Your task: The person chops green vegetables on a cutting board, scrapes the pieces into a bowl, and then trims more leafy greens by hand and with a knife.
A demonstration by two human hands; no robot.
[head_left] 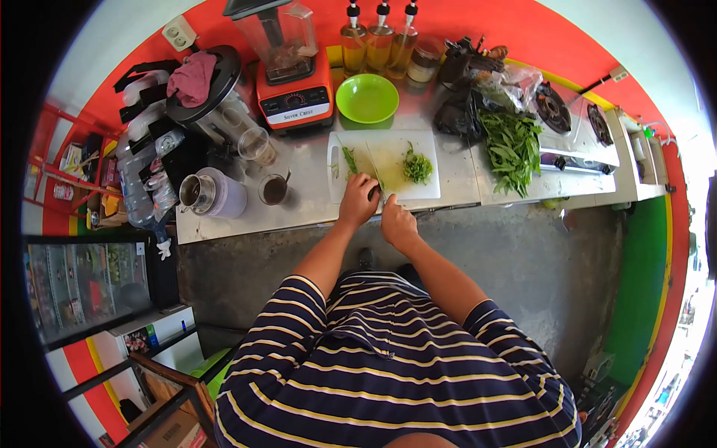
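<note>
My left hand (360,198) is closed around the dark handle of a knife (374,192) at the front edge of a white cutting board (340,196). My right hand (398,222) is beside it, fingers curled, with its fingertips at the metal of the knife near the handle. Part of the knife is hidden by my hands. A pile of chopped green leaves (417,166) lies on the right side of the board. A few long green pieces (349,159) lie on its left side, and wet greenish marks spread between them.
Behind the board are a green bowl (367,98) and a red blender (295,93). To the left stand a glass with dark liquid (273,190), a plastic cup (256,145) and an open flask (216,194). Leafy greens (511,149) and a stove (571,134) are on the right.
</note>
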